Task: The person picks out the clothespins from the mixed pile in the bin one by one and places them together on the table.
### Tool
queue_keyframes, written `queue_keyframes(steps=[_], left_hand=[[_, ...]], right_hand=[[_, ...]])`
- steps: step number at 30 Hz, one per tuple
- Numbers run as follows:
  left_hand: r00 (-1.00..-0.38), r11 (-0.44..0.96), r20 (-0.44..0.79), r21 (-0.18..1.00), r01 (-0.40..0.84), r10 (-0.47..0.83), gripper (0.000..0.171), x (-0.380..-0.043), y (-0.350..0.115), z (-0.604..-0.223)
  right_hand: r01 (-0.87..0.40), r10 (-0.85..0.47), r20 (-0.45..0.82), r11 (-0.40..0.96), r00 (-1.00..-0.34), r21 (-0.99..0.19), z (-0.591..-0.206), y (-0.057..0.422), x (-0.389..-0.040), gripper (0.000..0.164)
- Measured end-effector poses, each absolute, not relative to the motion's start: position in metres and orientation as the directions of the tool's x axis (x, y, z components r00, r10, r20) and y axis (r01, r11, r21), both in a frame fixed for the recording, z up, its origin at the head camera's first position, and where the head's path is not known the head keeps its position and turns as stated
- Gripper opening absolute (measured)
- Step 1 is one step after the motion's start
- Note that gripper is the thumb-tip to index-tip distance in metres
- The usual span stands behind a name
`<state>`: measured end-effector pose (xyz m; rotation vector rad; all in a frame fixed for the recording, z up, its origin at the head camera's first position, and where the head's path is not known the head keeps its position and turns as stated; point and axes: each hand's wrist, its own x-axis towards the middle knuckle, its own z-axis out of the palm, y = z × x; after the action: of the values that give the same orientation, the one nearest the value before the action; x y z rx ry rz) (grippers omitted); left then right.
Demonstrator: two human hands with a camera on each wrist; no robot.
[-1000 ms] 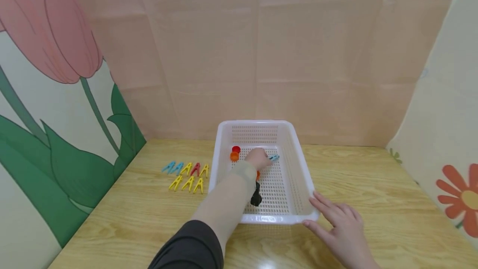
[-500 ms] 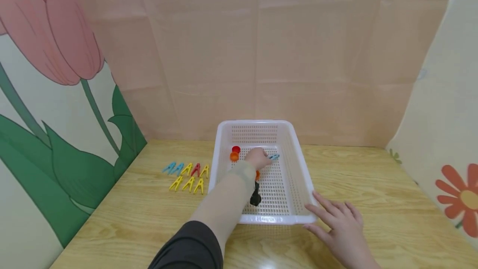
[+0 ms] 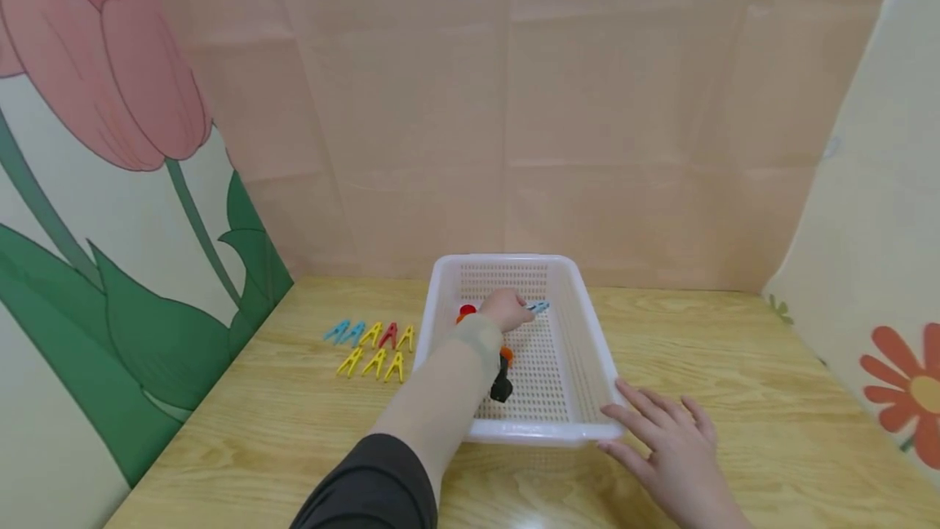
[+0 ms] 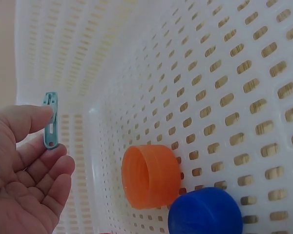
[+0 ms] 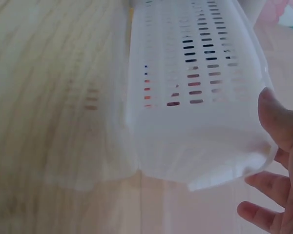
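Clothespin (image 4: 50,120), blue, sits pinched in the left hand's (image 3: 505,310) fingers, lifted slightly above the basket (image 3: 595,349) floor versus a moment ago; right hand (image 3: 671,447) rests flat, steadying its corner.

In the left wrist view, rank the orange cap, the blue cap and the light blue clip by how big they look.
1. Orange cap and blue cap: they look about alike; the blue one is cut off by the frame edge and sits nearer the camera, so no ranking between them.
2. Light blue clip, pinched in the left hand: clearly smallest.
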<state>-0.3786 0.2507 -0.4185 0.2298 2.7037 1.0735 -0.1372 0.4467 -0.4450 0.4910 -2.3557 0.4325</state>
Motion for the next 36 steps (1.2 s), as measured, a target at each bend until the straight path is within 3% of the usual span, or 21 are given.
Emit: queue_keyframes(steps=[12, 18, 28, 36], left_hand=[[-0.966, 0.678, -0.096, 0.729, 0.095, 0.239, 0.026, -0.366, 0.241, -0.408], [-0.957, 0.676, 0.003, 0.707, 0.206, 0.289, 0.023, -0.355, 0.235, -0.392], [-0.946, 0.597, 0.062, 0.762, 0.251, 0.318, 0.032, -0.334, 0.217, -0.366], [-0.932, 0.473, 0.123, 0.835, 0.283, 0.340, 0.022, -0.321, 0.193, -0.353]], right_hand=[[-0.442, -0.163, 0.670, 0.855, -0.724, -0.270, -0.450, 0.441, -0.135, 0.058], [-0.443, -0.159, 0.665, 0.851, -0.730, -0.283, -0.450, 0.441, -0.136, 0.058], [-0.446, -0.151, 0.688, 0.852, -0.710, -0.274, -0.451, 0.442, -0.136, 0.057], [-0.442, -0.142, 0.680, 0.848, -0.719, -0.291, -0.453, 0.445, -0.136, 0.058]])
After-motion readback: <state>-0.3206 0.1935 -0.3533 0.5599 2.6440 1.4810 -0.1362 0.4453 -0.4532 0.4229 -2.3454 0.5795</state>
